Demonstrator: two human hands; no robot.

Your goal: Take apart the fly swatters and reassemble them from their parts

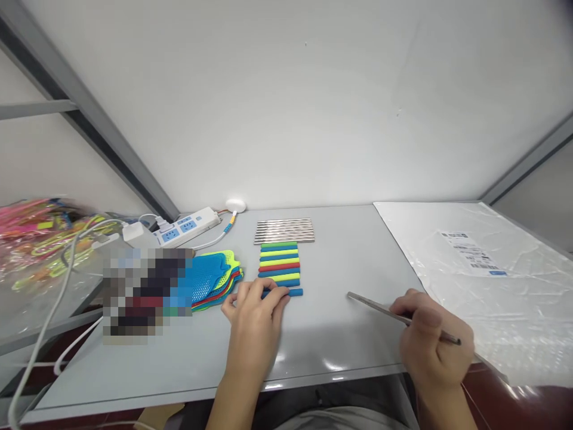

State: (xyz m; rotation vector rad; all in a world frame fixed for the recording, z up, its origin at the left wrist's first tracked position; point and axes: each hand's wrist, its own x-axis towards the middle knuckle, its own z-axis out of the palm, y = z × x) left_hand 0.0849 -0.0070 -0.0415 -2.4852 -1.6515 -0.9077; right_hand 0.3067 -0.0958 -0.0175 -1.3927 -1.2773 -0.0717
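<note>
My left hand (257, 304) is closed on a blue plastic handle (296, 292), a short tube lying on the table at the near end of a row. Several similar handles in green, yellow, blue and red (280, 263) lie side by side just beyond it. In my right hand (434, 340) a slim metal rod (376, 306) is gripped, tilted, its far end pointing left over the table. Behind the handles lies a bundle of shiny metal rods (285, 230). Left of my left hand is a stack of perforated plastic fly swatter heads (210, 278), partly blurred out.
A white power strip (190, 226) with plugs and cables stands at the back left. Clear bags of colourful items (49, 245) sit further left. White packaging with a label (447, 257) covers the right side. A white wall (304, 119) rises behind the grey table (331, 340).
</note>
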